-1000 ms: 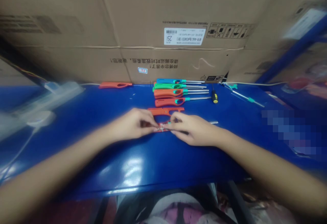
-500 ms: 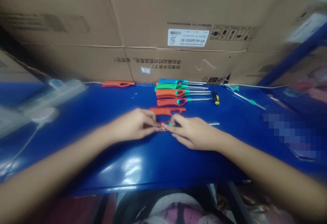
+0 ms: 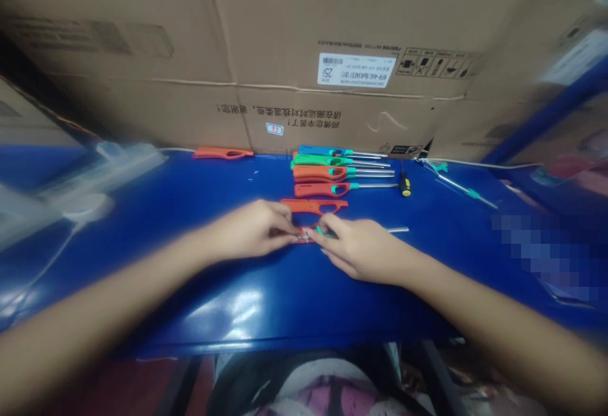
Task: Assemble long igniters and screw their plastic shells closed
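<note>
Both hands (image 3: 363,250) — close together at a red lighter casing (image 3: 308,239)

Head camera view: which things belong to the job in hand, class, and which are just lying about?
Probably in the job:
red handle piece, touched by left hand and right hand
orange shell just beyond
metal rod past the right hand

Apparently lying about:
row of lighters
screwdriver
blurred white strip
</note>
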The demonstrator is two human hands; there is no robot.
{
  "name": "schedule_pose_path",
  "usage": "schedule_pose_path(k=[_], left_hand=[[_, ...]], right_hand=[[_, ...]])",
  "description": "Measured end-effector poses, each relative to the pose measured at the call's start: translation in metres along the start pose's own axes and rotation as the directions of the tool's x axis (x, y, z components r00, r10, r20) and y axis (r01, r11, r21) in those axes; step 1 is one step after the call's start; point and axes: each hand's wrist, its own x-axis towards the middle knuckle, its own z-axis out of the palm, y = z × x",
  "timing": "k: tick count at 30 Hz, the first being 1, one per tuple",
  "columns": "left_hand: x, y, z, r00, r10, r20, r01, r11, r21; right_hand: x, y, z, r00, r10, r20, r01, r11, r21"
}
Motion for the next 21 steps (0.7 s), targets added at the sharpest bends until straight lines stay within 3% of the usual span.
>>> schedule_pose_path(k=[10, 21], left_hand=[[0.000, 0.000, 0.000, 1.000, 0.002, -0.024, -0.003, 1.000, -0.008], [-0.003, -0.001, -0.001, 0.996, 0.050, -0.079, -0.044, 0.996, 0.077]], right_hand=[[-0.001, -0.001, -0.007, 0.999, 0.020, 0.035, -0.024, 0.994, 0.111], [-0.007, 0.019, -0.008, 0.980, 0.137, -0.142, -0.113, 0.979, 0.167]])
